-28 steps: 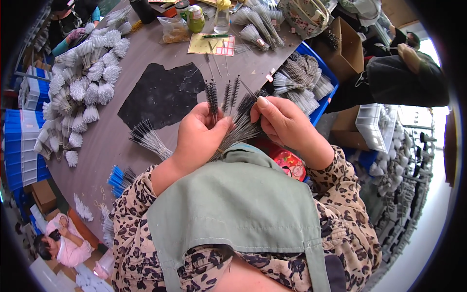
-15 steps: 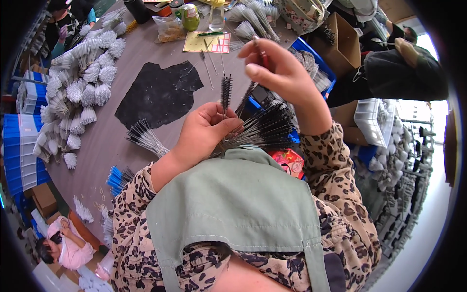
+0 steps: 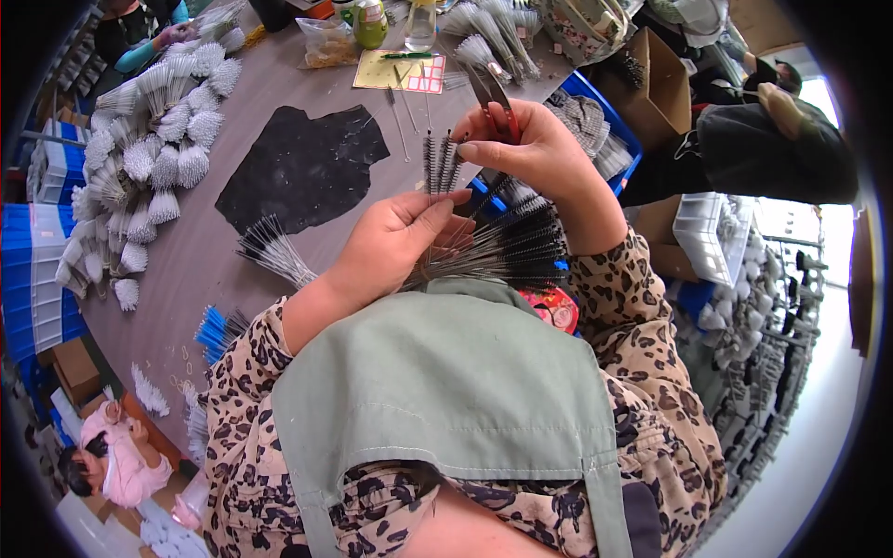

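Note:
Between the thumb and fingers of my left hand point(image 3: 395, 237), several small black-bristled wire brushes point(image 3: 437, 166) stand upright with their tips up. My right hand point(image 3: 530, 139) is closed around red-handled snips point(image 3: 509, 119), whose dark blades point up and away. Its thumb and fingertip meet at the top of the rightmost upright brush. Below both hands, a large fanned bundle of black-bristled wire brushes point(image 3: 512, 246) lies against my apron, its wire stems gathered by my left hand. A smaller bundle of similar brushes point(image 3: 277, 251) rests on the table beside my left forearm.
A black sheet point(image 3: 302, 172) lies on the table point(image 3: 195, 270). Piles of white-tipped bundles point(image 3: 163, 167) cover the left side. Beyond are a yellow card point(image 3: 381, 73), a glass point(image 3: 420, 26) and a bag point(image 3: 326, 45). A blue crate point(image 3: 619, 121) stands right. Other people work nearby.
My right hand has come down and left to the upright brushes, and the snips' blades now show. The brushes in my left hand are spread apart, where they were bunched together.

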Action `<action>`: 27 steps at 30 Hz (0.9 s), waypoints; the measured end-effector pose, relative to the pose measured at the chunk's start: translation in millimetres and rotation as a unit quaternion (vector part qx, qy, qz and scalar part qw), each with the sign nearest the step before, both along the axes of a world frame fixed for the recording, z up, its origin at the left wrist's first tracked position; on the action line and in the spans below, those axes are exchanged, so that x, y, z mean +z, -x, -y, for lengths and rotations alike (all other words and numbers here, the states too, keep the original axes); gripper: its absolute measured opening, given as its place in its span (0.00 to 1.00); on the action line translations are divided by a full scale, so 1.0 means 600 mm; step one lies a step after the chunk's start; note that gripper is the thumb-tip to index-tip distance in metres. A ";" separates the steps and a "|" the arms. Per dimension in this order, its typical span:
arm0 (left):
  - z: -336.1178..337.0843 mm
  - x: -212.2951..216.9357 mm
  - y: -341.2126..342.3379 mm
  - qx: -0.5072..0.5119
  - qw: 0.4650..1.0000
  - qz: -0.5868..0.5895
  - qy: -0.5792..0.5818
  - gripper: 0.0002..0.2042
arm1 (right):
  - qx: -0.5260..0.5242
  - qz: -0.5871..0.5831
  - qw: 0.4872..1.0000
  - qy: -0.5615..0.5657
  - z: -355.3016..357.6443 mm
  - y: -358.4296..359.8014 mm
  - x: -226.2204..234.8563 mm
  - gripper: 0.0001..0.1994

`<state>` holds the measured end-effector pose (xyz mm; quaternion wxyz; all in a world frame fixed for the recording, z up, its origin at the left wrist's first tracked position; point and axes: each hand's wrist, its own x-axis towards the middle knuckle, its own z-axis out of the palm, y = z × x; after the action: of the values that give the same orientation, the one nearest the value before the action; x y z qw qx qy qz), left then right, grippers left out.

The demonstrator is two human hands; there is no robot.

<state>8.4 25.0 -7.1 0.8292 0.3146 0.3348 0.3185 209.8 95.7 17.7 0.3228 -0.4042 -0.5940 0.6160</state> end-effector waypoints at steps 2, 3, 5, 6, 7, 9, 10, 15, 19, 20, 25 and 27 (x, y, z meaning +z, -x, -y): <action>0.001 -0.003 -0.001 0.000 1.000 0.005 -0.001 0.17 | 0.001 -0.008 1.000 -0.010 0.001 -0.004 0.000 0.07; 0.001 -0.004 -0.002 0.001 1.000 0.012 -0.001 0.17 | 0.000 -0.007 1.000 -0.011 0.003 -0.005 0.000 0.07; 0.005 -0.002 -0.003 0.002 1.000 0.014 0.005 0.18 | -0.006 -0.030 0.999 0.023 0.006 -0.005 -0.002 0.07; 0.006 -0.001 -0.004 0.003 1.000 0.017 0.012 0.18 | -0.007 -0.030 0.999 0.022 0.007 -0.007 -0.005 0.07; 0.007 0.000 -0.004 0.002 1.000 0.017 0.011 0.18 | -0.007 -0.041 0.999 0.028 0.006 -0.009 -0.010 0.08; 0.007 0.001 -0.002 0.006 1.000 0.017 0.019 0.18 | -0.007 -0.053 0.998 0.034 0.005 -0.008 -0.011 0.08; 0.006 0.001 -0.001 0.006 1.000 0.017 0.018 0.18 | -0.012 -0.061 0.997 0.050 0.005 -0.005 -0.010 0.09; 0.004 0.001 0.007 0.018 0.999 0.031 0.026 0.17 | -0.014 -0.068 0.996 0.062 -0.001 0.006 -0.013 0.10; 0.001 -0.005 0.016 0.022 0.999 0.019 0.018 0.18 | -0.005 -0.059 0.995 0.074 -0.010 0.021 -0.014 0.12; 0.002 -0.003 0.018 0.024 0.999 0.017 0.017 0.18 | 0.002 -0.058 0.995 0.080 -0.011 0.026 -0.013 0.13; 0.005 -0.012 0.045 0.040 0.999 -0.012 0.014 0.18 | -0.001 0.023 1.000 0.011 -0.021 0.071 -0.013 0.10; 0.005 -0.013 0.052 0.044 0.998 -0.036 -0.016 0.17 | -0.004 0.035 0.998 -0.049 -0.028 0.083 -0.016 0.10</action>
<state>-22.7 21.8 -14.8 0.7966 0.3241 0.3731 0.3481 160.0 112.2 8.2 0.3236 -0.4115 -0.6331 0.5702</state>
